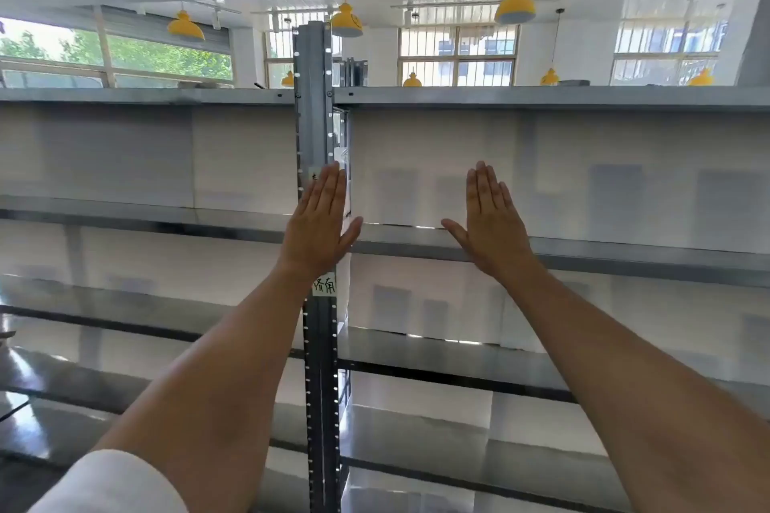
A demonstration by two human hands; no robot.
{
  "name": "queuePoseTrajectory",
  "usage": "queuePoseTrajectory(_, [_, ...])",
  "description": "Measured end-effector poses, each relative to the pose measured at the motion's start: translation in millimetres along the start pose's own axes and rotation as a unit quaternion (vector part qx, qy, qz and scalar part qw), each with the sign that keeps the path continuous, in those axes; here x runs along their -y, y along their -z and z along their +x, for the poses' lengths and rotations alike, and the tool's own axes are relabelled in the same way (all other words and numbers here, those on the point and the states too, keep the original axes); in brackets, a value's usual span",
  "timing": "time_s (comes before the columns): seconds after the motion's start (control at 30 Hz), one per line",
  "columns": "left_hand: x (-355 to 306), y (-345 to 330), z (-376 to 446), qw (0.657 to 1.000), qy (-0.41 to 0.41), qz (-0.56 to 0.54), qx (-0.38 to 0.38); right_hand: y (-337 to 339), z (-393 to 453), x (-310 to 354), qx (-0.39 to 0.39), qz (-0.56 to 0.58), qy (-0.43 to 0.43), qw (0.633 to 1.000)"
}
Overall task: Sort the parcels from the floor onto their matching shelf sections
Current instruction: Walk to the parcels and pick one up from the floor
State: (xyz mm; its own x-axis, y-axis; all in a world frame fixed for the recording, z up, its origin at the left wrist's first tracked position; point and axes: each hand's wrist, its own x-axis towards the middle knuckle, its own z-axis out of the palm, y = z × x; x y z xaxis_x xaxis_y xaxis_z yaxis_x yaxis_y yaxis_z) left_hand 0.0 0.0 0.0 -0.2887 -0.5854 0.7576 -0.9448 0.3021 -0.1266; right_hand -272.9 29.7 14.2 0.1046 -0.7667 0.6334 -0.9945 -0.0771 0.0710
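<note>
Left fingers [329, 187]: straight and pressed together, pointing up, thumb spread to the right; they hold nothing.
Left hand [318, 227]: back toward the camera, raised in front of the post, covering part of it; whether it touches the post cannot be told.
Right fingers [485, 187]: straight, close together, pointing up, thumb spread to the left; they hold nothing.
Right hand [493, 229]: back toward the camera, raised before the right bay, over the front edge of a shelf.
Gap between hands: open, the two thumbs pointing at each other, well apart.
Arms: both bare and stretched forward; a white sleeve [112, 487] shows at the lower left.
Post [312, 96]: grey perforated upright, standing between the left and right bays, rising above the top shelf.
Label [325, 284]: pale tag with handwritten characters on the post, just below the left wrist; a second tag sits behind the left fingertips, mostly hidden.
Shelves [583, 258]: grey metal boards in several tiers, front edges running across both bays; white panels back them.
Room on shelves: the boards in view lie bare on both sides of the post.
Parcels: none in view; the floor is out of frame.
Behind: barred windows [458, 54] and yellow lamps [346, 21] above the top shelf.
</note>
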Motion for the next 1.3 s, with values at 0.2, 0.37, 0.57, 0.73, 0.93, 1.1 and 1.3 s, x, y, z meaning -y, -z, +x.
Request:
queuePoseTrajectory(0.2, [-69,-11,13,0.998,-0.046,-0.038,-0.009,12,-36,-65,0.007,-0.037,-0.043,0.998])
queuePoseTrajectory(0.37, [-155,-16,27,0.993,-0.088,-0.076,-0.007,30,-81,-139,0.011,-0.075,-0.083,0.994])
queuePoseTrajectory(0.57, [-271,-30,32,0.980,-0.153,-0.125,0.009,54,-152,-231,0.015,-0.118,-0.144,0.982])
queuePoseTrajectory(0.73, [-365,-29,37,0.960,-0.216,-0.179,0.018,77,-209,-293,0.005,-0.153,-0.200,0.968])
queuePoseTrajectory(0.93, [-463,-21,41,0.929,-0.281,-0.241,0.013,101,-268,-334,0.012,-0.198,-0.269,0.943])
queuePoseTrajectory(1.1, [-528,-19,44,0.900,-0.322,-0.292,0.009,119,-302,-363,0.020,-0.231,-0.319,0.919])
queuePoseTrajectory(1.3, [-596,-26,55,0.868,-0.373,-0.327,-0.006,135,-327,-393,0.023,-0.292,-0.371,0.881])
